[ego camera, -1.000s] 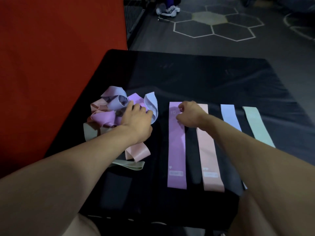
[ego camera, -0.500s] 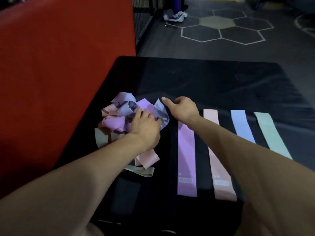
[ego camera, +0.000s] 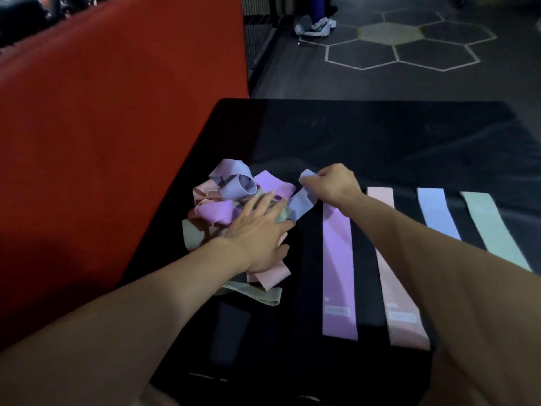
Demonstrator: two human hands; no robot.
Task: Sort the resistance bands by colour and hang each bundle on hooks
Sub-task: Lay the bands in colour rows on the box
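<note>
Bands everywhere on this black desk (ego camera: 380,136), and from where I'm standing it goes like this left to right: the tangled pile (ego camera: 234,200) of lilac, pink, periwinkle and sage loops sits at the left edge by the red wall pad (ego camera: 117,127), with the left hand (ego camera: 257,232) laid flat on top, fingers straight and spread, pressing it down rather than gripping anything. Next over, the right hand (ego camera: 333,183) has its grip pinched on the end of a periwinkle band (ego camera: 301,200) whose other end trails back to the edge of the pile. Then the sorted strips lie flat and apart: lilac band (ego camera: 338,259), pink band (ego camera: 392,259), blue band (ego camera: 436,215), sage band (ego camera: 491,227). No hooks in sight from here. These things look feather-light, floppy and stretchy, probably a bit grabby against each other, so I'd guess a yank just drags the whole knot along, which is why holding the pile down makes sense. Best place to take hold looks like a free end or an open loop, pulled slow and low, then flattened next to its colour match.
</note>
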